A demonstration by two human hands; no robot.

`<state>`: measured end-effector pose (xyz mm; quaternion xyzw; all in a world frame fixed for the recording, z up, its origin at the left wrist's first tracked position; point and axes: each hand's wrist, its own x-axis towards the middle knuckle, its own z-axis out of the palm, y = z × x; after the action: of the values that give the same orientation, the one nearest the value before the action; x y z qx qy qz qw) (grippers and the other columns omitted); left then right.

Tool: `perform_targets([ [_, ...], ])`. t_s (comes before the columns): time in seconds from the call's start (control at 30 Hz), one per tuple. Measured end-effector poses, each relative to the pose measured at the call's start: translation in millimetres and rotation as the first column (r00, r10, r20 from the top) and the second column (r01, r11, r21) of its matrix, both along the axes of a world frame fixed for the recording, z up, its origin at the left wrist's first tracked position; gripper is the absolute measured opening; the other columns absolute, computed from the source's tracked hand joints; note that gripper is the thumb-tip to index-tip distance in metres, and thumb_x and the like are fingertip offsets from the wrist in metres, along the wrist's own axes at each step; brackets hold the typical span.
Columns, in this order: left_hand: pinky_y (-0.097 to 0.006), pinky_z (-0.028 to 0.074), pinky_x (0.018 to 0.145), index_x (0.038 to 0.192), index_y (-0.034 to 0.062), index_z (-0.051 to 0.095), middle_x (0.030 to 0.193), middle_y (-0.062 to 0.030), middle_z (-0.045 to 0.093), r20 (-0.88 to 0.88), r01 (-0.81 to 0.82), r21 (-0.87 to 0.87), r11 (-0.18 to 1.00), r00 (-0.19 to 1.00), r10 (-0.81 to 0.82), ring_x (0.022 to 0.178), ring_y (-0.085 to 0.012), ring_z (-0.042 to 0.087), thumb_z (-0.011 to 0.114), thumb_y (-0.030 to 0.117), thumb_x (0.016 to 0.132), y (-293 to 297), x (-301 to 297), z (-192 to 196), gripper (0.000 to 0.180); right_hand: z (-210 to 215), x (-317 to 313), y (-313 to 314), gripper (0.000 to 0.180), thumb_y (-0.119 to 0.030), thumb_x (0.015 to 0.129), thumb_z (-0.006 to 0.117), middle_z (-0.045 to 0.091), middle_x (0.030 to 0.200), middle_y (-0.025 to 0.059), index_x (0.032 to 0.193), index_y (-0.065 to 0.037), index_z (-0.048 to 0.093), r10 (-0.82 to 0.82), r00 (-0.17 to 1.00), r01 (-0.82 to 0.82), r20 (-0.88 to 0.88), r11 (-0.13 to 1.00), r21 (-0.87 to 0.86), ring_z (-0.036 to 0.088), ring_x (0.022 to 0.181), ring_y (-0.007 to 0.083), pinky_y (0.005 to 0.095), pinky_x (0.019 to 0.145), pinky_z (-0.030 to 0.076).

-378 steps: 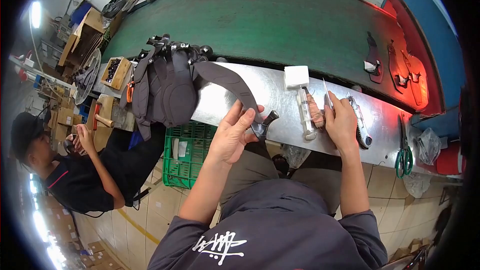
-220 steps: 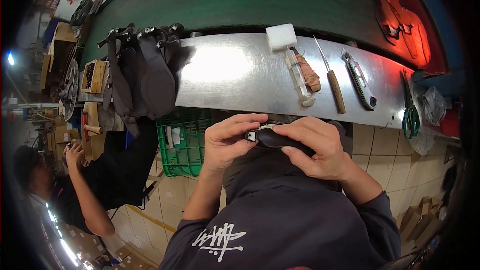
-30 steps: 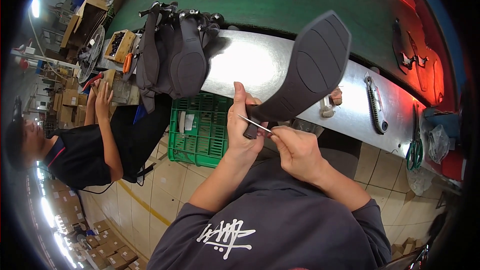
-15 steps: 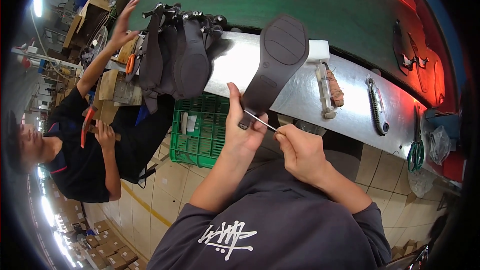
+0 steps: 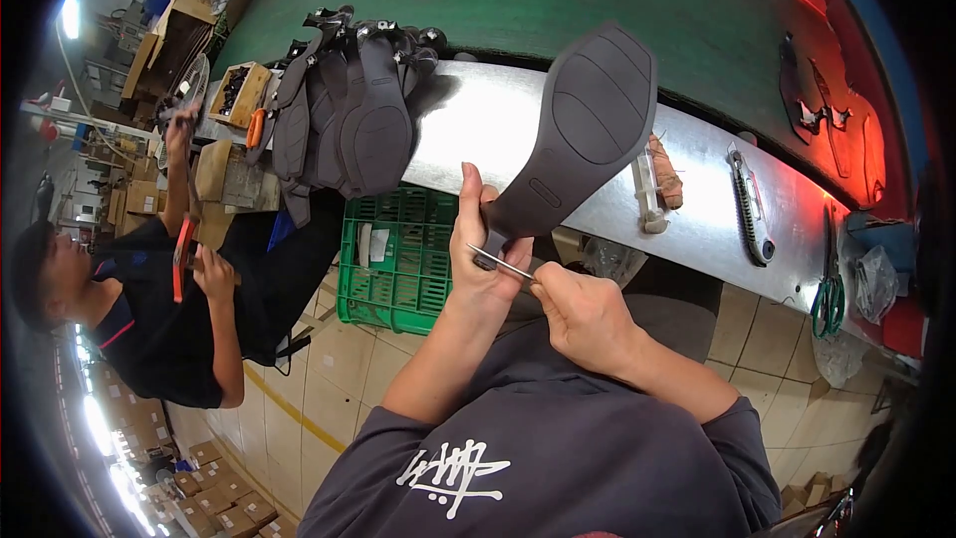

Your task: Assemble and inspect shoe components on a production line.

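Grey shoe sole [image 5: 583,134] between both hands, heel edge against thin blade [image 5: 501,263].

Crate [image 5: 398,259] seemingly under bench [image 5: 518,130]

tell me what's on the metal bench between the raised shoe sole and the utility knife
In the head view, between the shoe sole and the utility knife on the metal bench lie a pale slim tool and a brown piece beside it.
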<state>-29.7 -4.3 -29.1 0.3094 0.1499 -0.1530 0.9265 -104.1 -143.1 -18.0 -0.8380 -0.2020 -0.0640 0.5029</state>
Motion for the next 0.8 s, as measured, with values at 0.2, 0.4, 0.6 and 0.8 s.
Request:
perform_targets([
  [0.2,-0.022,0.031,0.038,0.072,0.0127,0.049,0.062,-0.0005,0.053,-0.076,-0.098,0.109,0.989,0.991,0.107,0.043,-0.0089,0.042,0.046,0.05,0.098,-7,2,-2,0.046,-13,-19,5,0.01,-0.005,0.08,0.06,0.056,0.07,0.0109,0.084,-0.007,0.051,0.21,0.978,-0.21,-0.019,0.971,-0.114,0.061,0.064,0.0307,0.0394,0.054,0.048],
  [0.4,-0.022,0.04,0.049,0.096,0.011,0.057,0.081,0.0007,0.061,-0.055,-0.188,-0.056,0.981,0.981,0.185,0.064,-0.0101,0.053,0.049,0.051,0.096,15,21,19,0.041,12,5,-19,0.008,0.002,0.089,0.055,0.06,0.073,0.0109,0.094,-0.002,0.06,-0.014,0.999,0.008,0.044,0.992,0.124,0.06,0.06,0.0246,0.0331,0.057,0.048],
  [0.6,-0.028,0.051,0.065,0.113,0.0111,0.058,0.115,-0.0063,0.063,0.298,-0.223,-0.146,0.964,0.919,0.258,0.111,-0.0247,0.06,0.057,0.015,0.089,80,69,62,0.025,17,31,-103,0.02,0.003,0.087,0.053,0.061,0.089,0.016,0.103,-0.001,0.065,-0.526,0.848,0.523,0.057,0.85,0.056,0.06,0.072,0.0296,0.0361,0.065,0.048],
  [0.8,-0.03,0.058,0.06,0.102,0.0065,0.062,0.096,-0.0068,0.069,0.513,-0.381,-0.143,0.913,0.761,0.398,0.076,-0.0188,0.066,0.062,0.015,0.088,175,186,66,0.016,-43,53,-181,0.019,-0.008,0.084,0.054,0.062,0.092,0.0203,0.098,-0.001,0.066,-0.638,0.713,0.693,0.291,0.58,-0.428,0.061,0.086,0.039,0.045,0.077,0.05],
])
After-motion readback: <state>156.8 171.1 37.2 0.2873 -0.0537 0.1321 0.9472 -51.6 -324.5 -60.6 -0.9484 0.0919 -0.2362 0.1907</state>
